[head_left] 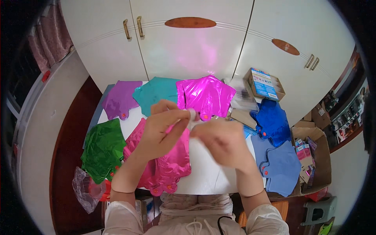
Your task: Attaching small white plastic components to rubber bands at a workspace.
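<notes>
Over the middle of the white table (207, 178), my left hand (166, 127) is closed in a pinch on a small whitish piece (192, 114) at its fingertips. Close beside it, my right hand (225, 143) has its fingers curled together and is slightly blurred; what they hold, if anything, I cannot make out. Under my left hand lie flat pink foil pieces (176, 156) with rounded red-pink tabs at the near end. Just beyond both hands is a shiny magenta foil piece (207, 94) with an orange-red dot on its tab.
Around the table lie purple (119, 98), teal (156, 94), green (102, 147), dark blue (274, 123) and grey-blue foil pieces (282, 166). An open box (266, 84) stands at the back right. A cardboard carton (319, 164) holds small packages at right. White cabinet doors (192, 51) rise behind.
</notes>
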`<action>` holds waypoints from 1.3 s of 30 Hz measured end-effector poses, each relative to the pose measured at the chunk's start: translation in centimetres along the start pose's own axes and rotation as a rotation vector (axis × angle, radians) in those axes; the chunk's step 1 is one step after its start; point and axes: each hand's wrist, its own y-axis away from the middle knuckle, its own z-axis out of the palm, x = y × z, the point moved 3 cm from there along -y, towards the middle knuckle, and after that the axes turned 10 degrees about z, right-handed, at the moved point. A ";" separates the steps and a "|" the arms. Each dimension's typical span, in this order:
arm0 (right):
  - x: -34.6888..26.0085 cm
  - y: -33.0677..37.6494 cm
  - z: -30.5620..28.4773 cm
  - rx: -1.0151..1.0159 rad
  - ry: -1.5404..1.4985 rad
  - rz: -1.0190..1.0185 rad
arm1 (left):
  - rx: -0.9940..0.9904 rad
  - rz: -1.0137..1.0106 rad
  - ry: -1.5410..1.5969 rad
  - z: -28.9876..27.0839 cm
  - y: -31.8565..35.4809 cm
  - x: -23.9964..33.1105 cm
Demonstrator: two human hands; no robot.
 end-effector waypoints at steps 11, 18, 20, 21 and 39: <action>1.9 -0.7 0.2 0.149 -0.149 0.130 | -0.019 -0.109 0.248 0.6 -0.1 -0.9; 3.4 -1.6 0.2 0.136 -0.106 0.202 | -0.214 -0.235 0.500 1.7 0.0 -2.0; 4.0 -1.7 0.4 0.144 -0.056 0.218 | -0.132 -0.272 0.756 2.0 0.2 -2.2; 4.2 -1.8 0.6 0.136 -0.043 0.225 | -0.088 -0.291 0.880 2.1 0.3 -2.4; 1.6 -0.8 1.1 0.132 -0.032 -0.103 | 0.058 -0.170 0.174 0.5 -0.2 -1.9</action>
